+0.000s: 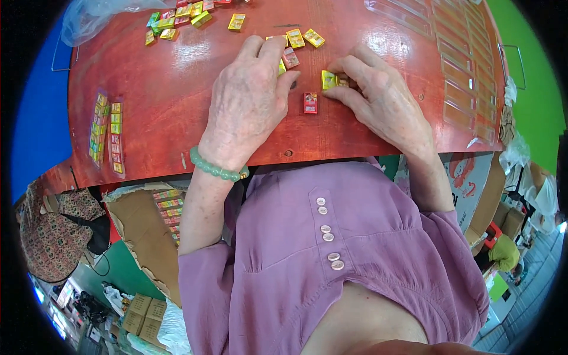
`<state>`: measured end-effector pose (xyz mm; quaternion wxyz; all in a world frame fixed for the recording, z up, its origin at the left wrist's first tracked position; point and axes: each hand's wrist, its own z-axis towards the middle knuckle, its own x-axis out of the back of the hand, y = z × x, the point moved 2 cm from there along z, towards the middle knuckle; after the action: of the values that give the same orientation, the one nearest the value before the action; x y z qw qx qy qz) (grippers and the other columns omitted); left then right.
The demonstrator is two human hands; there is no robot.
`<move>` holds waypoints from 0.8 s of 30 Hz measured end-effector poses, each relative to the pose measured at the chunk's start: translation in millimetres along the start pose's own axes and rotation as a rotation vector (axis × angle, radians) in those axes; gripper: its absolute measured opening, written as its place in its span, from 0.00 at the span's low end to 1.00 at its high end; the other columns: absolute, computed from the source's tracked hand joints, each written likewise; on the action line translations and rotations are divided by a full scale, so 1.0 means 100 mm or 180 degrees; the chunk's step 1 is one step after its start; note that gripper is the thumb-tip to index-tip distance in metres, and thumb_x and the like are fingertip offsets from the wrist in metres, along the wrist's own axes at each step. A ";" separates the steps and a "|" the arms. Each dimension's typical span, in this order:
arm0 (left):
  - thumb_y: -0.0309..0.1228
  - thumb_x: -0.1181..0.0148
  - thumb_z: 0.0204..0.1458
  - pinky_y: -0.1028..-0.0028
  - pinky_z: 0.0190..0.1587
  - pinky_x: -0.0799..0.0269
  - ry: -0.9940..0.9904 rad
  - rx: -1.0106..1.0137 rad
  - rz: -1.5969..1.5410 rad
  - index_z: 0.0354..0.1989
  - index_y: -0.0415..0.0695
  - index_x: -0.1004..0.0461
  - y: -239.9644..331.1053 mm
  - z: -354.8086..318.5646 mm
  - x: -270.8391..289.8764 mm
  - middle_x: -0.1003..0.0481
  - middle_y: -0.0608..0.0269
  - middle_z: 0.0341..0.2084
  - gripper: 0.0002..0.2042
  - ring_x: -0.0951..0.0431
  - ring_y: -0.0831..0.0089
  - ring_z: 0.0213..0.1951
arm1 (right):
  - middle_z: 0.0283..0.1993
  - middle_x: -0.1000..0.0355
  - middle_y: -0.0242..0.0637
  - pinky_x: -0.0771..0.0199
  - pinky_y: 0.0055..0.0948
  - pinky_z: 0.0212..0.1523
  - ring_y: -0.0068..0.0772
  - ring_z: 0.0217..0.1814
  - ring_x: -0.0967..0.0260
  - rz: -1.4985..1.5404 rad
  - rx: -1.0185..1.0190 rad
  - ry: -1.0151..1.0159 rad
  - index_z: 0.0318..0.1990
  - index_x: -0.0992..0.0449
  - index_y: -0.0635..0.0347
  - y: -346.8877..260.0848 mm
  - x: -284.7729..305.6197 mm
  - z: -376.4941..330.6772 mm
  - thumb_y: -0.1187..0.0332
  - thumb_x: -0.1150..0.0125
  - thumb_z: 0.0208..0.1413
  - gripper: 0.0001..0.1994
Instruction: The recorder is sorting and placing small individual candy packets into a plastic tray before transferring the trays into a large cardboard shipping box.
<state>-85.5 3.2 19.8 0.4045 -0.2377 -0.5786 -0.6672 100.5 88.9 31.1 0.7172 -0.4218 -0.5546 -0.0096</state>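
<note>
Small printed boxes lie on the red wooden table [171, 118]. My left hand [248, 97], with a green bead bracelet [216, 171] on its wrist, curls over a small yellow box [281, 68], partly hidden between thumb and forefinger. A red-and-pale box [290, 57] touches it. My right hand [381, 89] pinches another small yellow box [329, 80]; a second box beside it is mostly covered by the fingers. Between my hands lies a red box [310, 103]. Just beyond my left fingers are yellow boxes [295, 38], one of them tilted [314, 38].
A loose pile of small boxes [177, 19] lies at the far left beside a clear plastic bag [94, 18]. Two filled strips [116, 136] rest near the left edge. Clear plastic trays [467, 71] cover the right side. An open cardboard box [142, 228] stands below the table's edge.
</note>
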 end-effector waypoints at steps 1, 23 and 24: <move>0.26 0.32 0.52 0.56 0.37 0.22 -0.0007 0.0011 -0.0011 0.47 0.40 0.29 0.00 0.00 -0.01 0.29 0.49 0.37 0.16 0.21 0.47 0.37 | 0.41 0.30 0.43 0.24 0.40 0.43 0.47 0.42 0.25 -0.0001 -0.0008 -0.0015 0.47 0.23 0.64 -0.02 0.01 -0.04 0.71 0.31 0.55 0.13; 0.27 0.38 0.58 0.56 0.38 0.23 0.0162 -0.0275 0.0255 0.39 0.38 0.29 -0.04 -0.02 0.03 0.30 0.50 0.37 0.08 0.22 0.48 0.37 | 0.42 0.29 0.45 0.26 0.41 0.46 0.49 0.46 0.27 -0.0495 0.0234 0.0439 0.48 0.21 0.63 0.08 0.06 0.07 0.69 0.32 0.56 0.13; 0.27 0.38 0.58 0.56 0.39 0.24 0.0156 -0.0248 0.0235 0.39 0.37 0.29 -0.06 -0.03 0.06 0.30 0.49 0.37 0.08 0.22 0.48 0.37 | 0.43 0.29 0.45 0.26 0.41 0.47 0.49 0.46 0.28 -0.0521 0.0173 0.0462 0.48 0.21 0.62 0.10 0.10 0.12 0.69 0.33 0.57 0.13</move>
<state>-93.2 -1.0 20.5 0.4334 -0.2580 -0.5329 -0.6794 99.4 107.5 32.9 0.7634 -0.3537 -0.5340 -0.0836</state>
